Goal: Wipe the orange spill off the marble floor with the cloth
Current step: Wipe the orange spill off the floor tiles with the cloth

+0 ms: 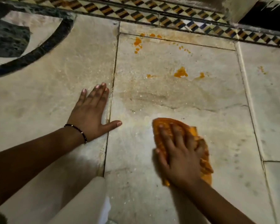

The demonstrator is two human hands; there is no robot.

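An orange cloth (pixel 204 160) lies flat on the pale marble floor (pixel 152 183), and my right hand (pixel 179 152) presses down on it with spread, straight fingers. Orange spill blobs (pixel 181 73) sit further ahead on the same slab, with more drops (pixel 137 42) near the far joint and small specks (pixel 262 69) to the right. A faint smeared, wet patch (pixel 160 94) lies between the cloth and the blobs. My left hand (pixel 90 110) rests flat on the neighbouring slab, fingers straight, thumb reaching across the joint.
A patterned mosaic tile border (pixel 168 18) runs along the far edge below a wall. A dark curved inlay (pixel 39 50) marks the floor at upper left. My knee in pale fabric (pixel 81 202) is on the floor near the bottom left.
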